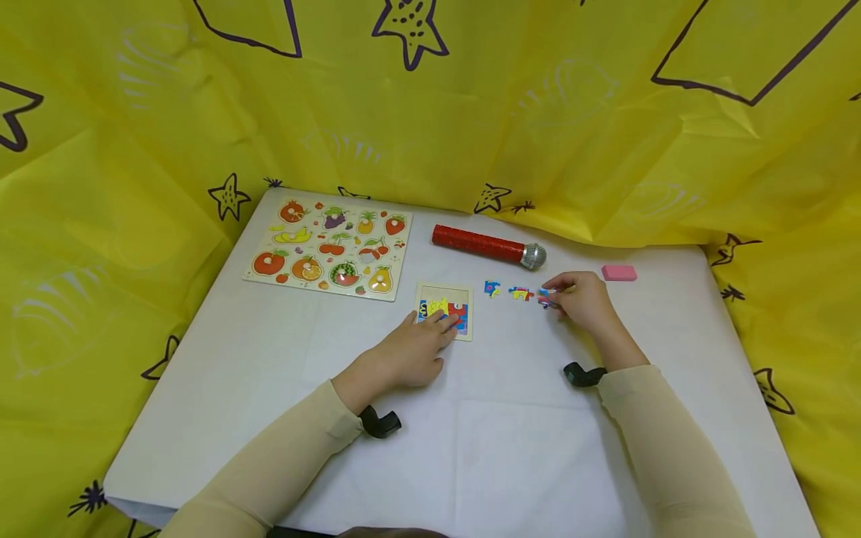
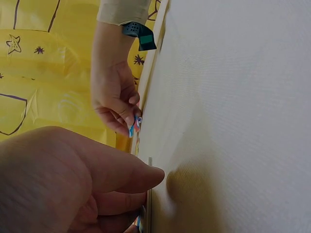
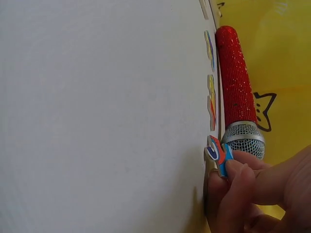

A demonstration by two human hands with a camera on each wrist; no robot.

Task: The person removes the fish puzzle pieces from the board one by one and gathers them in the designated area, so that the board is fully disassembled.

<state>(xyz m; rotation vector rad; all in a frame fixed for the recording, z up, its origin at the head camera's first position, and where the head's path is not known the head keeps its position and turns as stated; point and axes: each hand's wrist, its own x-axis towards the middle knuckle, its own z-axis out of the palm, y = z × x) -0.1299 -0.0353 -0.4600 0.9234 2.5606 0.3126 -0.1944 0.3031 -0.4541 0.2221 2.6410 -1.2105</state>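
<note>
In the head view, a small wooden puzzle board point(image 1: 445, 287) holds a few jigsaw pieces, with part of its bare tray showing along the top. The fingers of my left hand point(image 1: 413, 351) rest across its lower part and hide some of the picture. My right hand point(image 1: 584, 300) pinches a blue and red puzzle piece point(image 3: 221, 154) between thumb and fingers, just at the table surface. To the left of that hand lie two loose pieces: a blue and yellow piece point(image 1: 492, 288) and a yellow and red piece point(image 1: 519, 294).
A red microphone point(image 1: 477, 243) with a silver head lies behind the loose pieces. A fruit peg puzzle point(image 1: 323, 250) sits at the back left, and a pink block point(image 1: 619, 273) at the right. Yellow patterned cloth point(image 1: 430, 112) hangs round the white table point(image 1: 511, 448).
</note>
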